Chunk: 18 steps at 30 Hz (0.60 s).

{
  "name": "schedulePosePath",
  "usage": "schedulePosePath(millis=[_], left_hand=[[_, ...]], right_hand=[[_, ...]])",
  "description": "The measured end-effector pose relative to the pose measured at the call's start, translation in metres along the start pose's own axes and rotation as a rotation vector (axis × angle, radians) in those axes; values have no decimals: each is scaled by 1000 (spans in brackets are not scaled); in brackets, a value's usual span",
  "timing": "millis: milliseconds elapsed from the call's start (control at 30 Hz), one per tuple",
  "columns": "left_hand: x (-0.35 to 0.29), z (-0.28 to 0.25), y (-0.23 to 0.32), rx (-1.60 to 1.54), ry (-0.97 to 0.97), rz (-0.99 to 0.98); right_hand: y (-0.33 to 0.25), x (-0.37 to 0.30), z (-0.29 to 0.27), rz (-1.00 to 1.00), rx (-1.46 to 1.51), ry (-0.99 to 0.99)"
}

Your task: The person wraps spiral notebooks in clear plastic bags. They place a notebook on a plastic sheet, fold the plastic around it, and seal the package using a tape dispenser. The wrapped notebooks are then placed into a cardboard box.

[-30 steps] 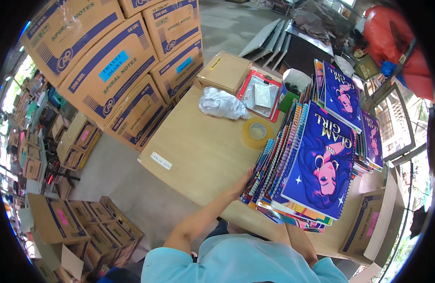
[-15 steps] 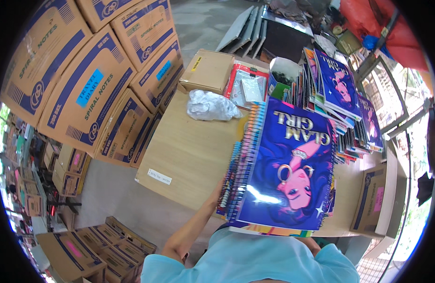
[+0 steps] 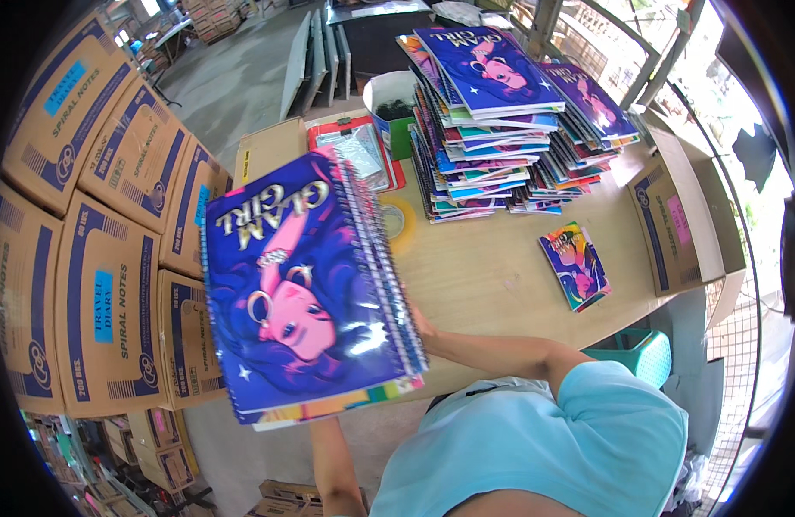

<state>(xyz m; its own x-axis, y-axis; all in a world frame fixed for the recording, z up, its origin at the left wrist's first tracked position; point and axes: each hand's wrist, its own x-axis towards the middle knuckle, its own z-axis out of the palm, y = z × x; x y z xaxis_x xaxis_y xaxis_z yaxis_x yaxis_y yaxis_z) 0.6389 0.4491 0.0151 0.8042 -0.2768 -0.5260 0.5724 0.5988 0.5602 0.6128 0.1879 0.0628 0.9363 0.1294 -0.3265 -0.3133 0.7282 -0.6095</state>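
In front of me is a thick stack of spiral notebooks point(image 3: 303, 297), the top one purple-blue with a drawn figure on its cover, upside down to me. Both my arms support it above the table's left part. My right hand point(image 3: 422, 327) is closed at the stack's right side, by the metal coils, its fingers mostly hidden. My left forearm point(image 3: 333, 461) reaches up beneath the near edge, and the stack covers that hand. On the table point(image 3: 466, 284) stand tall piles of similar notebooks point(image 3: 484, 146). A smaller notebook point(image 3: 577, 265) lies alone nearer to me.
Brown cartons point(image 3: 113, 293) are stacked high on the left. An open carton point(image 3: 673, 215) stands at the table's right end, above a green stool point(image 3: 639, 351). Behind the held stack are a tape roll point(image 3: 397, 220), a red tray point(image 3: 393, 164) and a cardboard box point(image 3: 273, 146).
The held stack has moved left across the table, with my body and view turning too. It now hides the crumpled plastic. The small notebook has come into sight.
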Motion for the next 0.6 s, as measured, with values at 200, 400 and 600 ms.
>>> schedulePosePath(millis=[200, 400, 600], left_hand=[[46, -3, 45, -80, 42, 109], [75, -13, 76, -143, 86, 175], [95, -12, 99, -149, 93, 177]], right_hand=[[10, 58, 14, -105, -2, 40], [36, 115, 23, -152, -195, 158], [21, 122, 24, -248, -370, 297]])
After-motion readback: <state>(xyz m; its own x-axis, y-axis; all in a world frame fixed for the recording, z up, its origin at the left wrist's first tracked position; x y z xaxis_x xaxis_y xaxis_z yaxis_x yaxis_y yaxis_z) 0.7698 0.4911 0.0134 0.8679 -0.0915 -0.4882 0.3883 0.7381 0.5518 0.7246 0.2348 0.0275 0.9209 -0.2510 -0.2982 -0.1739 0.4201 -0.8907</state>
